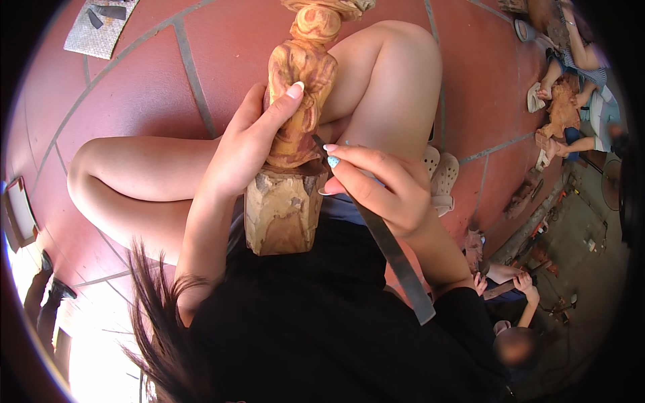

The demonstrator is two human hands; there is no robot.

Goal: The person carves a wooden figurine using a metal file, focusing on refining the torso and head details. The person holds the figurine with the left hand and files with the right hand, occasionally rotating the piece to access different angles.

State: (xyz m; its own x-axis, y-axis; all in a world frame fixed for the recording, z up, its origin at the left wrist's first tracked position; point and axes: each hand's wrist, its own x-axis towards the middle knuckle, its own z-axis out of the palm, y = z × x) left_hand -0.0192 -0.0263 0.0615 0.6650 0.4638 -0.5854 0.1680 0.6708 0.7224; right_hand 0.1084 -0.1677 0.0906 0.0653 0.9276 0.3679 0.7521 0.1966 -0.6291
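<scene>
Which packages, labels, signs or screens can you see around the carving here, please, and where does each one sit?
No package, label, sign or screen is clearly in view.
Grey rectangular sheet: top left on the red tiled floor, dark pieces on it.
Flat framed rectangular thing: far left edge, dark rim, pale face; kind unclear.

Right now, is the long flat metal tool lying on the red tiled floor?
No, the right hand holds the long flat metal tool with its tip against the tan carved wooden figure.
</scene>
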